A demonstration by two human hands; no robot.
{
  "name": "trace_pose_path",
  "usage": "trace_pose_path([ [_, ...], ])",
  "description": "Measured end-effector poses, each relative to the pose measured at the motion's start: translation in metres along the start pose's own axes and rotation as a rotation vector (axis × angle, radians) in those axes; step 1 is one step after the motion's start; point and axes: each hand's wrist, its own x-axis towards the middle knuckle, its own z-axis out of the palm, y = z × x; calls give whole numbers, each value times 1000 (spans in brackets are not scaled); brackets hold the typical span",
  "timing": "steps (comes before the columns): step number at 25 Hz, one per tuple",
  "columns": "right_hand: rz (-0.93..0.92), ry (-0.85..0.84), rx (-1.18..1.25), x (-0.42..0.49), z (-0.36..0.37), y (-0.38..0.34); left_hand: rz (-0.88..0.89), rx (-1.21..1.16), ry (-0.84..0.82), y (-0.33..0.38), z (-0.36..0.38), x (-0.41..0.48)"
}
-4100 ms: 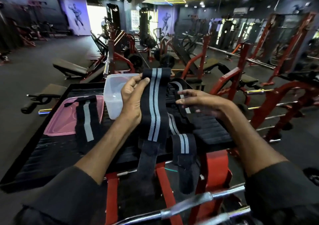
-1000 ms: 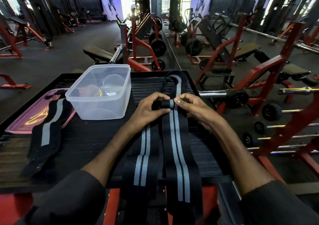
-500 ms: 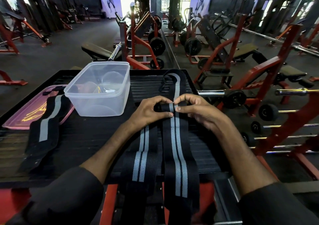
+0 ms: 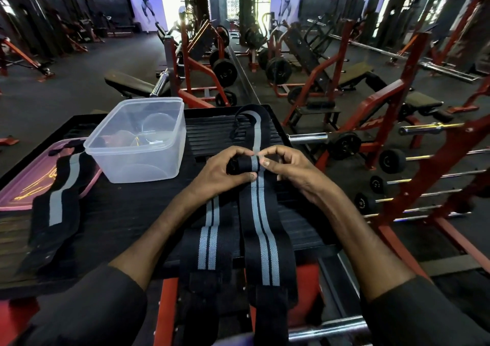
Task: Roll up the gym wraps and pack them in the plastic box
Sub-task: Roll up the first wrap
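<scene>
Both grips pinch small rolled end of black grey-striped gym wrap (image 4: 261,226): left-hand grip (image 4: 220,172) and right-hand grip (image 4: 289,168) curl round it. Unrolled length runs from grips toward wearer; roll axis crosswise. Empty clear plastic box (image 4: 143,165) sits left of grips on black bench (image 4: 119,213), nearer left-hand grip.

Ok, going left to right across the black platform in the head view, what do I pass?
Single-stripe wrap → plastic box → left hand → roll of wrap pinched between both hands → right hand.
</scene>
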Motion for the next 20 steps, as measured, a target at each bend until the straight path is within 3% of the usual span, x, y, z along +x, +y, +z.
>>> trace_pose_path([
  [4, -54, -12, 85, -11, 4, -6, -55, -20, -130, 5, -5, -7],
  [9, -14, -33, 174, -22, 7, -13, 42, -24, -28, 8, -3, -19],
  [12, 130, 20, 339, -24, 12, -23, 147, 24, -3, 11, 0, -27],
  [17, 208, -36, -89, -31, 10, -8, 269, 33, 121, 14, 2, -32],
  [20, 22, 20, -72, -33, 10, -6, 252, 17, 111, 16, 3, -29],
])
